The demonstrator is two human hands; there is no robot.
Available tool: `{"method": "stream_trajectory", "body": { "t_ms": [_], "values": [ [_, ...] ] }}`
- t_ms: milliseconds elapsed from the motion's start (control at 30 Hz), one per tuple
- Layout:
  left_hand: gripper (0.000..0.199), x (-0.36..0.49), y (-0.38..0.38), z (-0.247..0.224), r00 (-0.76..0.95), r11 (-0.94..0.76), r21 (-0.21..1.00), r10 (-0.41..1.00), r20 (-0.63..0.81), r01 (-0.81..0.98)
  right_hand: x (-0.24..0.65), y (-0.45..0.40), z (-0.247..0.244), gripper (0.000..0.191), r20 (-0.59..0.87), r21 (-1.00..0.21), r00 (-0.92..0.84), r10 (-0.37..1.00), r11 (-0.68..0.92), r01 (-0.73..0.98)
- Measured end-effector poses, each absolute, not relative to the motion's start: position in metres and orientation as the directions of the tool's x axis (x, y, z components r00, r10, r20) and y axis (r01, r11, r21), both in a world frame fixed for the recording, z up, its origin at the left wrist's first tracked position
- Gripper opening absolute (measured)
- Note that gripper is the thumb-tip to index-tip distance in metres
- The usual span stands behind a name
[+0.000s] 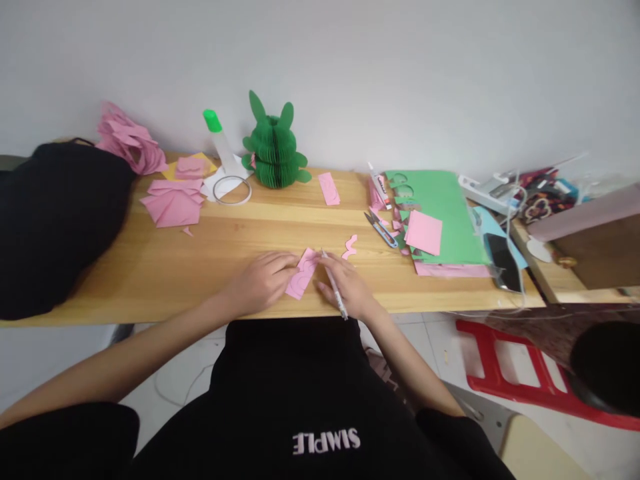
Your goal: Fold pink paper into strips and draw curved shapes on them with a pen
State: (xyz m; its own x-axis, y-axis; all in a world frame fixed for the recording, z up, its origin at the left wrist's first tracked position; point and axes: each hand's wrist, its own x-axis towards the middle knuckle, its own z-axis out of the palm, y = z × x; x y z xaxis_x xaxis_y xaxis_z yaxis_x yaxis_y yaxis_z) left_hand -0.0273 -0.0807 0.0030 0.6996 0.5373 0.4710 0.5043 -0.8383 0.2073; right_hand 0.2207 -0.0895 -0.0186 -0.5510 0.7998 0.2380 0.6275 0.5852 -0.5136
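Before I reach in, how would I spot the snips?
On the wooden table, find the big green paper to the right. Just left of it lie the snips, pointed blades angled toward the wall. Their blue handle sets them apart from the white tool beyond.

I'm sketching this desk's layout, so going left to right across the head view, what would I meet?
Black cloth bundle → green-capped bottle → green paper figure → pink slip nearest the wall → snips → pink square paper → dark phone.
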Motion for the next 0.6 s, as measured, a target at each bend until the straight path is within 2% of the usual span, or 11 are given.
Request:
{"method": "stream_trajectory", "body": {
  "t_ms": [133, 233, 333, 400, 467, 533, 600],
  "values": [
    [0.027, -0.031, -0.126, -0.006, 0.607, -0.748, 0.143, 0.621, 0.495, 0.649, 0.215, -0.089, -0.016, 0.047, 0.186, -0.498, -0.567, 0.802, 0.574, 0.65],
    [0.037, -0.033, -0.148, -0.018, 0.592, -0.721, 0.095, 0.629, 0.504, 0.686, 0.215, -0.097, -0.013, 0.045, 0.191, -0.497, -0.549, 0.814, 0.563, 0.661],
    [0.031, -0.032, -0.157, -0.027, 0.562, -0.707, 0.069, 0.615, 0.553, 0.704, 0.216, -0.108, -0.011, 0.042, 0.216, -0.498, -0.55, 0.807, 0.575, 0.649],
    [0.024, -0.031, -0.16, -0.029, 0.507, -0.688, 0.175, 0.66, 0.554, 0.704, 0.216, -0.114, -0.011, 0.04, 0.243, -0.505, -0.549, 0.8, 0.588, 0.632],
    [0.018, -0.029, -0.161, -0.028, 0.448, -0.642, 0.343, 0.744, 0.496, 0.686, 0.215, -0.117, -0.011, 0.037, 0.266, -0.515, -0.547, 0.794, 0.597, 0.616],
    [0.02, -0.028, -0.164, -0.027, 0.411, -0.572, 0.473, 0.816, 0.405, 0.67, 0.214, -0.118, -0.011, 0.036, 0.273, -0.526, -0.546, 0.792, 0.598, 0.604],
    [0.026, -0.028, -0.168, -0.024, 0.382, -0.498, 0.549, 0.867, 0.319, 0.671, 0.214, -0.119, -0.012, 0.036, 0.269, -0.537, -0.541, 0.797, 0.59, 0.602]
  ]
}}
